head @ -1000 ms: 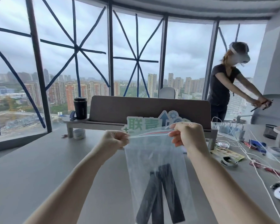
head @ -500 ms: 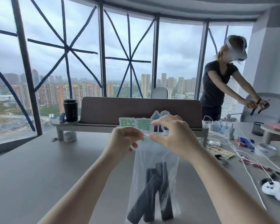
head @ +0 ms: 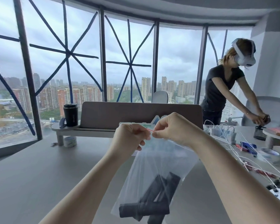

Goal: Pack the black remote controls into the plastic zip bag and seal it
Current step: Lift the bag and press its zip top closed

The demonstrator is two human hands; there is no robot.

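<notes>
A clear plastic zip bag [head: 158,160] hangs in front of me above the grey table [head: 39,175]. Its bottom holds several black remote controls [head: 152,201], lying crossed over one another. My left hand [head: 129,136] and my right hand [head: 171,128] both pinch the bag's top edge, fingertips almost touching at the red zip strip [head: 149,129]. The hands hide most of the zip line, so how much of it is closed cannot be told.
A wooden desk riser [head: 136,115] with a black cup [head: 70,114] stands behind the bag. White cables [head: 255,160], tape rolls and small parts litter the table's right side. A person in a headset [head: 225,88] works at the far right.
My hands have come together from the bag's two top corners to its middle. The remotes inside have slid from upright to a crossed pile at the bag's bottom.
</notes>
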